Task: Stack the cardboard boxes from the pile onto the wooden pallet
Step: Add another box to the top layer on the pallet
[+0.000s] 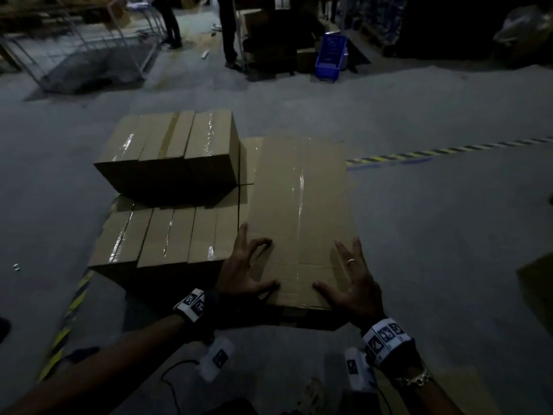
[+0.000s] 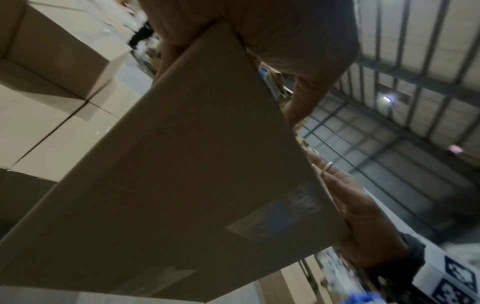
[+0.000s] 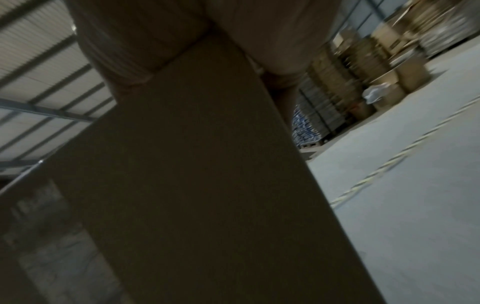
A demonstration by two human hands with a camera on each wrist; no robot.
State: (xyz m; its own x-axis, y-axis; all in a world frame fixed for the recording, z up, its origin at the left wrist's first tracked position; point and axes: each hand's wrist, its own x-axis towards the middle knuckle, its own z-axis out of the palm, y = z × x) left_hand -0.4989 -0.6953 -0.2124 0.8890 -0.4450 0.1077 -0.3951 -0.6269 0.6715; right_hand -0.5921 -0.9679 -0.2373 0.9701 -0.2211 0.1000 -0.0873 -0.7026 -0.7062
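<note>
From the head we are looking forward and down across the floor (image 1: 419, 235) at a box (image 1: 302, 211) close below us. From each wrist we are peering up from under that same box (image 2: 182, 164), pressed very near its side (image 3: 207, 185), catching the roof (image 2: 428, 51) beyond; all three views are sharing the box.

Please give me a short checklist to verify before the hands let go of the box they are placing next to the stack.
1. Left hand on box: ok, spread fingers on top.
2. Right hand on box: ok, also spread on top.
3. Box beside stack: ok, close alongside.
4. Box fully resting on pallet: cannot tell, pallet hidden.
5. Floor to the right free: ok.
</note>
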